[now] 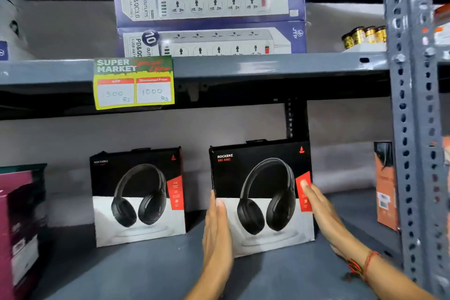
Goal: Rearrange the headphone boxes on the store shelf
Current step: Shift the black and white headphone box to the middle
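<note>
Two black-and-white headphone boxes stand on the grey lower shelf point(146, 273). The left headphone box point(138, 195) leans back near the wall, untouched. The right headphone box point(263, 192) is closer to me and sits between my palms. My left hand point(216, 234) lies flat against its left side, thumb on the front face. Pressed against its right edge is my right hand point(321, 212), with a fingertip over the red panel. A red thread band circles my right wrist.
Two purple power strip boxes point(209, 0) are stacked on the upper shelf, above a yellow price tag point(134, 83). A perforated grey upright point(414, 129) stands at the right. A maroon box point(19, 221) sits far left, an orange box point(386, 187) far right, and gold cans point(365, 36) upper right.
</note>
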The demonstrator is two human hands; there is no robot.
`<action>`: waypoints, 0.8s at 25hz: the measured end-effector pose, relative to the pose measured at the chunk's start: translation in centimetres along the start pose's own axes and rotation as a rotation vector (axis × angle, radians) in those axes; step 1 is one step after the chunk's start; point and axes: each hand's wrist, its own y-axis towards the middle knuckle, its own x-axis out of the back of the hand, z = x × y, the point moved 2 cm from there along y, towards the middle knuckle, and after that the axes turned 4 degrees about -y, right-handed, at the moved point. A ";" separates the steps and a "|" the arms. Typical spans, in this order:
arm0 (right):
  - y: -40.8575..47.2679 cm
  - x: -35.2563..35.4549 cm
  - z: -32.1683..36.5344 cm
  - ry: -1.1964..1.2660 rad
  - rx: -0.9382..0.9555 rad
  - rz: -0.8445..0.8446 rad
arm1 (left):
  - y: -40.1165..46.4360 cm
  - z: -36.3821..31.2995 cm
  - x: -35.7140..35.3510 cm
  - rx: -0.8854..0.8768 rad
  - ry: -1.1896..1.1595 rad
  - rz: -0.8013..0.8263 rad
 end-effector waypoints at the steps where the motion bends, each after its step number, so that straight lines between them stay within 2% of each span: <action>1: 0.1 0.3 -0.2 -0.025 0.009 -0.003 | 0.0 -0.1 0.3 0.001 0.026 -0.017; 7: -0.9 1.5 3.9 -0.303 0.113 0.032 | 2.5 -3.6 5.7 0.020 0.323 -0.159; 11: -2.4 -0.4 6.0 -0.336 0.147 0.065 | 1.9 -4.5 8.5 0.073 0.207 -0.174; 15: -4.1 -4.8 6.9 -0.259 0.149 0.148 | 1.5 -3.4 12.7 0.062 0.110 -0.269; 20: -6.4 -12.9 7.7 -0.042 0.049 0.367 | 3.3 -2.0 19.7 0.066 0.019 -0.317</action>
